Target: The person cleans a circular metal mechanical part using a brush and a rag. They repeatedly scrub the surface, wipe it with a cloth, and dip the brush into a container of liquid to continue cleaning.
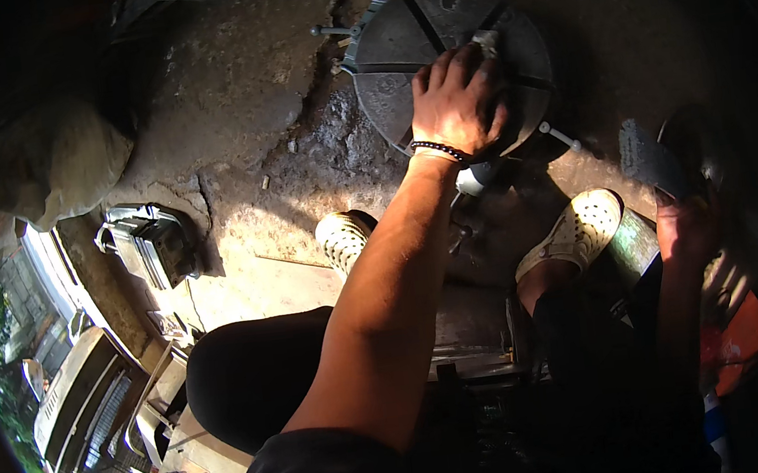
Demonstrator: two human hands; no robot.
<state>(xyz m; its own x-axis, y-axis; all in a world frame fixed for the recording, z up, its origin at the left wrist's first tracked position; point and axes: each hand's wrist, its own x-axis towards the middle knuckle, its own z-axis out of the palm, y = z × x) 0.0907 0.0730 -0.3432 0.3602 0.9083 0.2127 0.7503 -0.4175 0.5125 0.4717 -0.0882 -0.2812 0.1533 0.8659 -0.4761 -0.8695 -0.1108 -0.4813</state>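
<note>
A round, slotted metal rotary table (391, 43) lies on the ground ahead of me, with small ball-ended handles at its edge. My left hand (460, 99), a dark beaded bracelet at its wrist, presses palm down on its face. The fingers are curled against a small pale crumpled rag (486, 41), partly hidden by them. Off to the right, in deep shadow, my right hand (688, 230) is closed beside a grey, rough-faced flat piece (648, 157). Whether that piece is in its grip I cannot make out.
My feet in pale perforated clogs (342, 240) stand on the near side of the rotary table. A metal machine vise (156, 243) sits on the ground at left. A greenish cylinder (633, 245) and an orange object (741, 342) are at right. Cracks run through the concrete.
</note>
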